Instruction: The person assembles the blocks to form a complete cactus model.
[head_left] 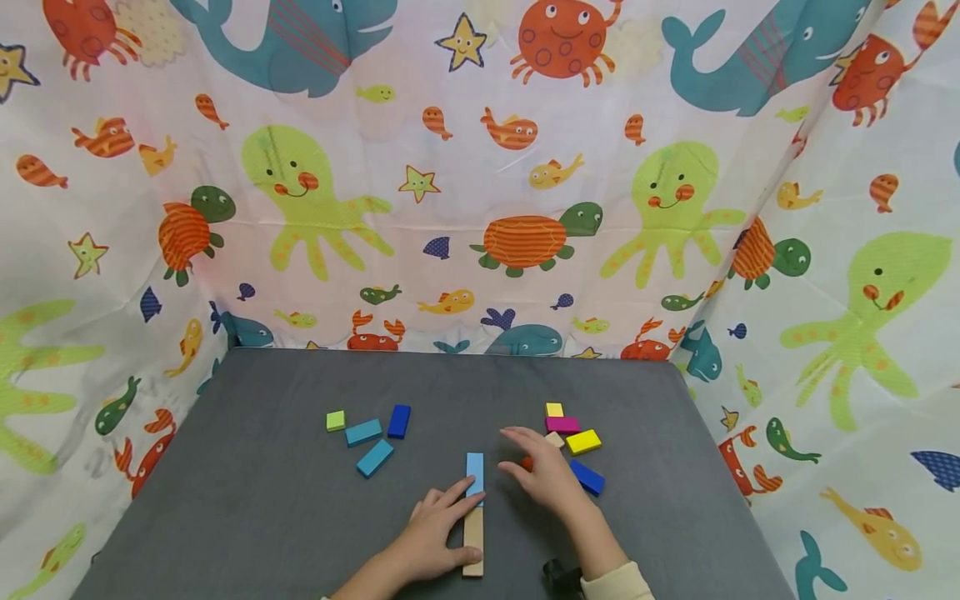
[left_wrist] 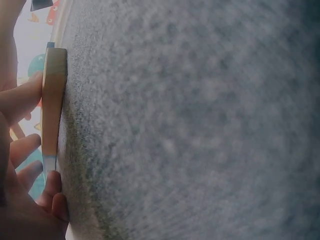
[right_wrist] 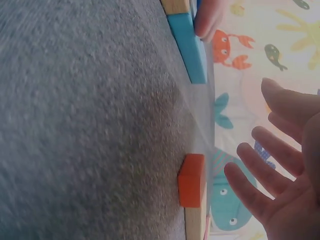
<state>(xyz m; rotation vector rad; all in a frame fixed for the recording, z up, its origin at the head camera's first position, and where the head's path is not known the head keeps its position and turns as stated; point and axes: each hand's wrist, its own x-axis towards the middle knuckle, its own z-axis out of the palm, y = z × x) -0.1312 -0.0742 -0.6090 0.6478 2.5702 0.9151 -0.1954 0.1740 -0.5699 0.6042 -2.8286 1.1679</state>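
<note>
A light blue block (head_left: 475,467) and a natural wood block (head_left: 473,529) lie end to end in a straight line on the grey table. My left hand (head_left: 433,533) rests on this line, its thumb on the wood block and its fingertips on the light blue one. To the right, my right hand (head_left: 553,479) hovers with fingers spread and holds nothing. Beneath it is an orange block (right_wrist: 192,182), mostly covered by the hand in the head view. A second wood block (head_left: 555,439) lies just beyond the fingers.
Right of the line are a dark blue block (head_left: 587,477), a yellow block (head_left: 583,442), a magenta block (head_left: 562,425) and a small yellow block (head_left: 553,409). Several blocks sit at left, including a green one (head_left: 335,421) and a dark blue one (head_left: 399,422). A patterned curtain (head_left: 450,275) surrounds the table.
</note>
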